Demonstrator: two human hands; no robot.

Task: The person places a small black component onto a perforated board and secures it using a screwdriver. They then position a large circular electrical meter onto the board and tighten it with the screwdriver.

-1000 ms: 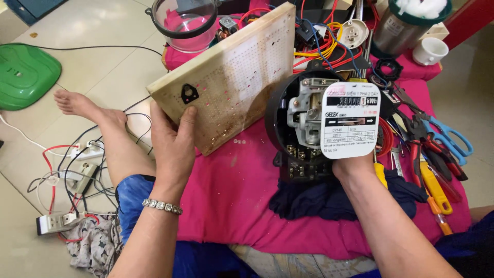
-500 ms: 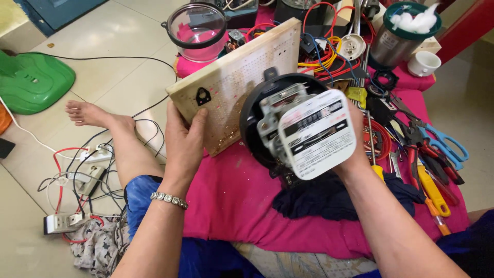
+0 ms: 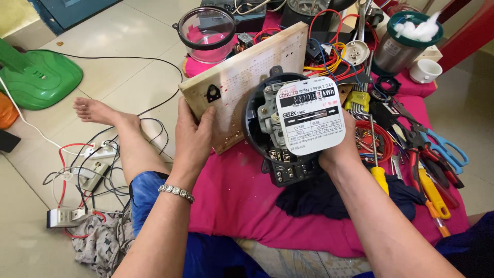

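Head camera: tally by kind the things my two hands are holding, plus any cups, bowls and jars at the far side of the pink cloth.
electricity meter: 1
wooden board: 1
white cup: 1
clear bowl: 1
metal jar: 1
Total: 5

Meter (image 3: 293, 128) sits mid-cloth (image 3: 236, 195); board (image 3: 242, 77) left of the meter, tools (image 3: 427, 164) right, jar (image 3: 208, 33) behind, probably a rag (image 3: 319, 198) just before it.

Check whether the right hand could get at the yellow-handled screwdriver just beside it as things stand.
Probably not yet: the right hand grips the electric meter. The yellow-handled screwdriver lies uncovered right beside that wrist, so the path itself looks free.
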